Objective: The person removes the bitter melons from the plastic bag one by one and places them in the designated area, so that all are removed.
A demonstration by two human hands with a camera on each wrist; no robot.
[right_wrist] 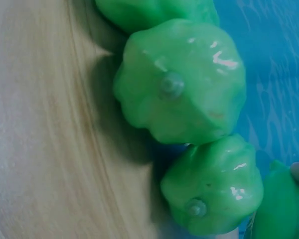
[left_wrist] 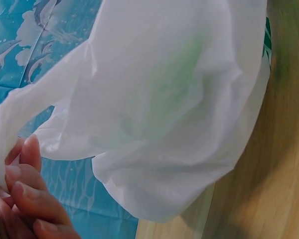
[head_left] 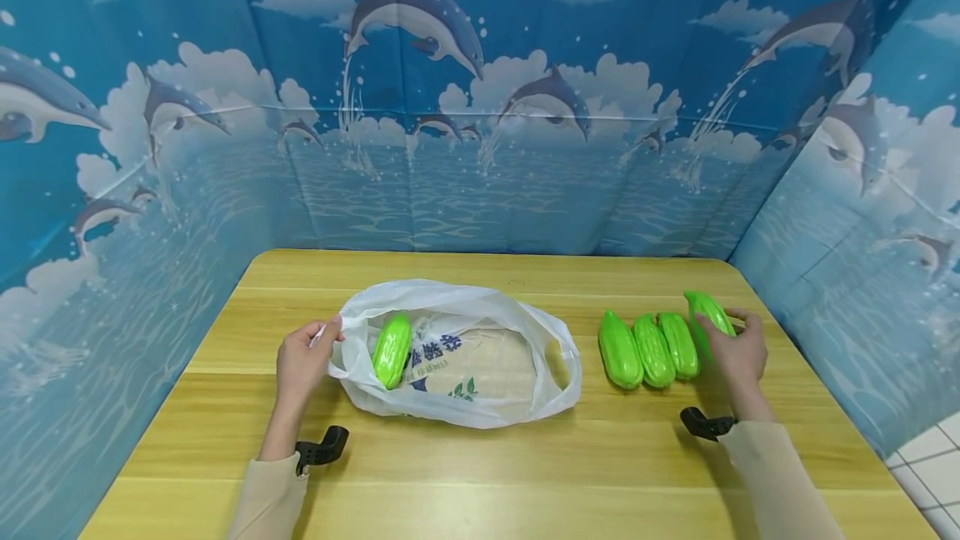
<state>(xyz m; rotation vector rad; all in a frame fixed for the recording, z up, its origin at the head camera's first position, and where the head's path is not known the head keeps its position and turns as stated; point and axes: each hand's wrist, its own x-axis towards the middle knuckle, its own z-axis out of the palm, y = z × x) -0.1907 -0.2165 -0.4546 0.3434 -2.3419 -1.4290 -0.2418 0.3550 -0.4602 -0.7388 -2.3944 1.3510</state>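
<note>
My left hand (head_left: 303, 357) pinches the handle at the left end of a white plastic bag (head_left: 450, 417); the left wrist view shows the fingers (left_wrist: 32, 196) curled round the thin plastic. Through the bag's open mouth a shiny green bitter melon (head_left: 392, 352) shows, lying at the left over printed lettering. On the right, my right hand (head_left: 738, 352) grips another green bitter melon (head_left: 707, 317), its pointed end tilted up and left. Beside it, three more lie in a row: a left one (head_left: 621, 352), a middle one (head_left: 653, 352) and a right one (head_left: 678, 347).
Everything rests on a wood-grain table (head_left: 487, 482). A blue dolphin-print curtain (head_left: 480, 190) hangs along its back and both sides. White floor tiles (head_left: 926, 457) show past the right edge. The bag's right handle (head_left: 572, 357) stands up in a loop near the row.
</note>
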